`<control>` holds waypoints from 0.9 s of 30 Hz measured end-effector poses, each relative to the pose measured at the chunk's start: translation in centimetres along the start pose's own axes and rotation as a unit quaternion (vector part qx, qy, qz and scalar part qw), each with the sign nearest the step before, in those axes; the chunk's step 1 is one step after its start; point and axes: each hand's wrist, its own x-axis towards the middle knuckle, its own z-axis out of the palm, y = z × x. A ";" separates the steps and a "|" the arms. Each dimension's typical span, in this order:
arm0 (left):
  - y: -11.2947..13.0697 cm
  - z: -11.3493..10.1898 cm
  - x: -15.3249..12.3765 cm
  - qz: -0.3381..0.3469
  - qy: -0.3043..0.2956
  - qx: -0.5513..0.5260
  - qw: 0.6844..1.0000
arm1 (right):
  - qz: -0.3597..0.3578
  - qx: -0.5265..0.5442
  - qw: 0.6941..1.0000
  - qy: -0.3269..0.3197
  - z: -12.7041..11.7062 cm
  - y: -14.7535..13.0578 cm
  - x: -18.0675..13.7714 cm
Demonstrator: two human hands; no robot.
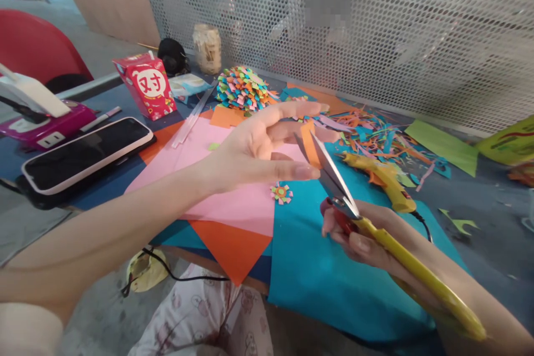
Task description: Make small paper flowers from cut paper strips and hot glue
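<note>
My left hand (pixel 261 147) reaches over the pink paper, thumb and fingers around a small orange paper strip (pixel 309 144). The strip seems held between thumb and fingertips; the exact contact is partly hidden. In my right hand (pixel 359 239) is a pair of scissors (pixel 400 258) with yellow and red handles. Its blades stand slightly apart, pointing up at the strip. Below my left thumb, a small multicoloured paper flower (pixel 281 193) lies where the pink sheet (pixel 237 200) meets the blue sheet (pixel 308 256).
A yellow glue gun (pixel 381 178) lies right of the scissors, before a heap of paper scraps (pixel 379 133). Behind my left hand is a fringed paper ball (pixel 244 89). Leftward are a phone (pixel 89 150), red drink carton (pixel 146 86) and purple power strip (pixel 54 128). A perforated metal panel (pixel 258 16) borders the back.
</note>
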 end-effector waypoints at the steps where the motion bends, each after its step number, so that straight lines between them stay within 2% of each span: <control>1: -0.1 0.0 0.0 -0.006 -0.006 -0.006 1.000 | -0.003 -0.005 1.000 -0.007 0.0 0.0 -0.1; 7: -0.1 -0.4 -0.3 -0.035 -0.062 -0.094 0.993 | -0.034 -0.056 0.998 -0.020 -0.2 0.2 -0.5; 11: 0.0 -0.4 -0.4 -0.037 -0.076 -0.141 0.986 | -0.034 -0.070 0.997 -0.021 -0.2 0.4 -0.7; 19: 0.3 -0.3 -0.3 -0.065 -0.055 -0.142 0.986 | -0.010 -0.085 0.996 -0.031 -0.2 0.5 -0.7; 27: 0.5 -0.3 -0.4 -0.079 -0.040 -0.118 0.989 | -0.037 -0.078 0.996 -0.033 -0.2 0.6 -0.4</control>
